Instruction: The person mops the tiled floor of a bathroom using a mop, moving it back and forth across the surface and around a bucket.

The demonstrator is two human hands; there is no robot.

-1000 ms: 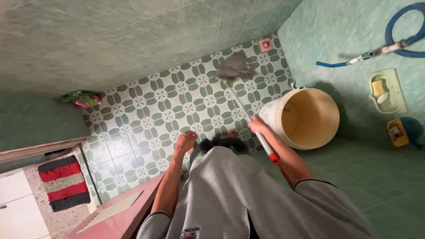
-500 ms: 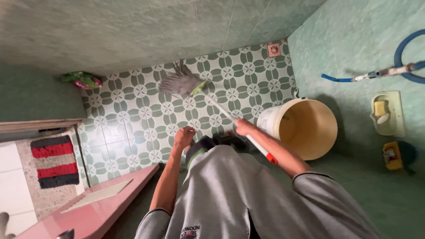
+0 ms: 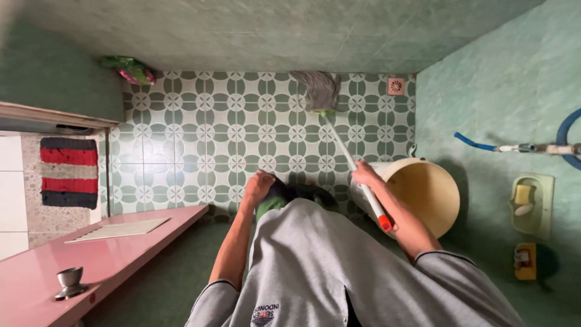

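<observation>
My right hand (image 3: 365, 174) grips the white handle of a mop (image 3: 354, 165) that has a red end cap near my forearm. Its grey string head (image 3: 318, 89) rests on the green-and-white patterned floor (image 3: 200, 139) by the far wall. At my side, my left hand (image 3: 259, 184) hangs loosely curled and holds nothing. A cream bucket (image 3: 427, 192) stands just right of my right hand. My grey shirt fills the lower middle of the view.
A pink door (image 3: 91, 254) with a metal knob (image 3: 69, 282) stands open at lower left. A striped mat (image 3: 68, 172) lies beyond the doorway. A floor drain (image 3: 396, 86), a blue hose (image 3: 484, 145), a soap dish (image 3: 528, 203) and a crumpled bag (image 3: 130, 68) are around.
The mop head swept from the left of the floor to the right, up against the far wall. My view shifted, and more of the pink door shows.
</observation>
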